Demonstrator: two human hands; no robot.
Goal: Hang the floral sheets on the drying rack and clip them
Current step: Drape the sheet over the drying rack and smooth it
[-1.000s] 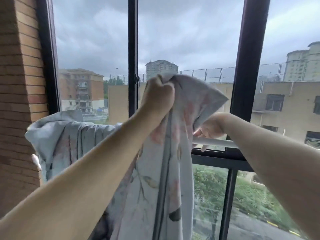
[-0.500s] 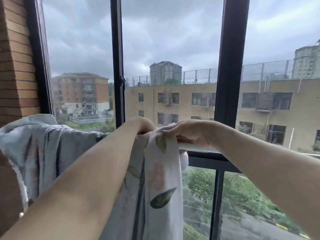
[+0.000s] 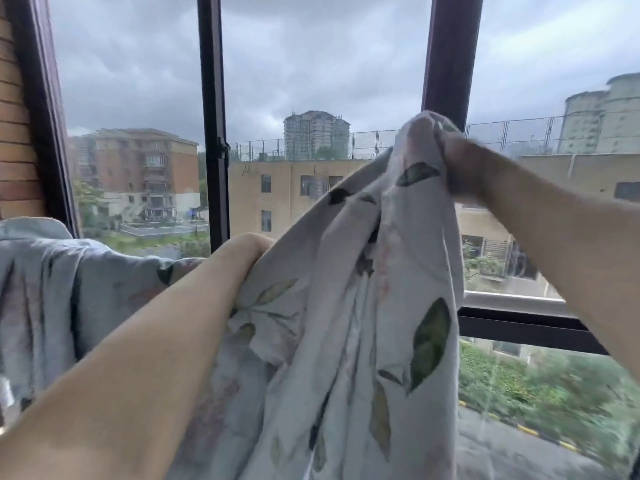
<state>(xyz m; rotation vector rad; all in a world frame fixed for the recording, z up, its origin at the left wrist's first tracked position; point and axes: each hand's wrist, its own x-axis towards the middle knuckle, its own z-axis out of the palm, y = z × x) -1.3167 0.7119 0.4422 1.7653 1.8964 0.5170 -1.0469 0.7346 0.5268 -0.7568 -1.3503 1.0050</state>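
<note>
Window view over a grey-skied neighbourhood

A dark window frame (image 3: 212, 133) splits the glass into tall panes, with a brick wall (image 3: 15, 133) at the left edge. Outside, heavy clouds (image 3: 311, 57) hang above an orange-brick apartment block (image 3: 145, 168), a distant tower (image 3: 316, 133) and a long tan building (image 3: 287, 195) topped by rooftop fencing (image 3: 363, 143). Green shrubs (image 3: 536, 386) and a road (image 3: 512, 452) lie below on the right.
</note>
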